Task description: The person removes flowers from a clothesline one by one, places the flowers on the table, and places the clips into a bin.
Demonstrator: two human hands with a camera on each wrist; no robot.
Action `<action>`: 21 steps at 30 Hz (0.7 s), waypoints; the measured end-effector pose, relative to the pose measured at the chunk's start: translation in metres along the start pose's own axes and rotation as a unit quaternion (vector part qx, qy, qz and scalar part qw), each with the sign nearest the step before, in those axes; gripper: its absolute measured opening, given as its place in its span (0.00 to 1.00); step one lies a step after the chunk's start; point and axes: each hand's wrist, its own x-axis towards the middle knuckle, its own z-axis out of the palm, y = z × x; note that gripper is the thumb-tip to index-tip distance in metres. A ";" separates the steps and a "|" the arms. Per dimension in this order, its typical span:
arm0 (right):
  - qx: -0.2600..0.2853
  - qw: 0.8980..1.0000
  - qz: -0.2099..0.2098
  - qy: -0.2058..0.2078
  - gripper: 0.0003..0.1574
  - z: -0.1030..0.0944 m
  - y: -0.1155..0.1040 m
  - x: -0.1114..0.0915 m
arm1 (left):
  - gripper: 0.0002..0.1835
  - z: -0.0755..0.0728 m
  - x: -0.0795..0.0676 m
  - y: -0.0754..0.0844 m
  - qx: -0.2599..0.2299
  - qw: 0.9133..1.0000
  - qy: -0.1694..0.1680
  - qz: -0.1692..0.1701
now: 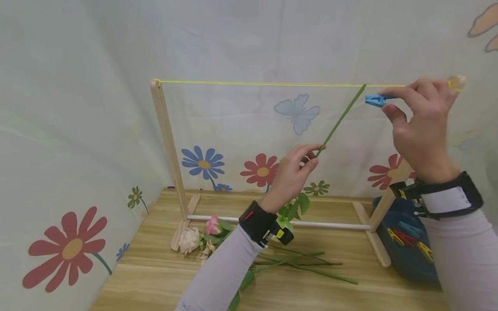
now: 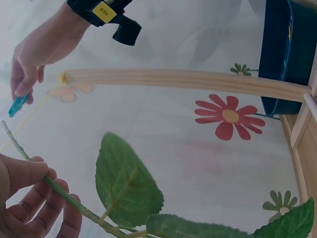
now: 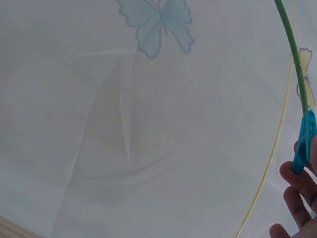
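Note:
In the head view my left hand pinches a green flower stem that slants up to the right. Its bare tip reaches the yellow string; leaves grow lower on it, and its bloom is mostly hidden behind my wrist. My right hand holds a blue clothespin between thumb and fingers, just right of the stem tip and slightly below the string. From the right wrist view, the clothespin lines up with the stem's end; whether they touch I cannot tell.
A wooden frame with a white lower bar carries the string. Cut flowers, among them a pink rose and a cream rose, lie on the wooden table. Several clothespins sit in a dark blue basin at right.

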 end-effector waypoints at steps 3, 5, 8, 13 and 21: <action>0.008 1.000 -0.008 0.007 0.15 0.000 0.003 -0.006 | 0.19 -0.005 -0.005 -0.002 0.016 1.000 0.000 0.004; 0.012 1.000 -0.007 0.013 0.16 0.001 0.004 -0.011 | 0.19 -0.008 -0.009 -0.002 0.025 1.000 -0.003 0.011; 0.024 0.999 0.008 0.033 0.17 0.001 0.005 -0.021 | 0.19 -0.013 -0.018 -0.002 0.049 0.998 -0.010 0.025; 0.019 0.998 0.042 0.051 0.28 -0.001 0.005 -0.040 | 0.20 -0.021 -0.039 -0.005 0.087 0.995 -0.027 0.036; 0.000 0.991 0.084 0.108 0.48 -0.013 0.006 -0.071 | 0.18 -0.037 -0.061 -0.007 0.140 0.987 -0.028 0.076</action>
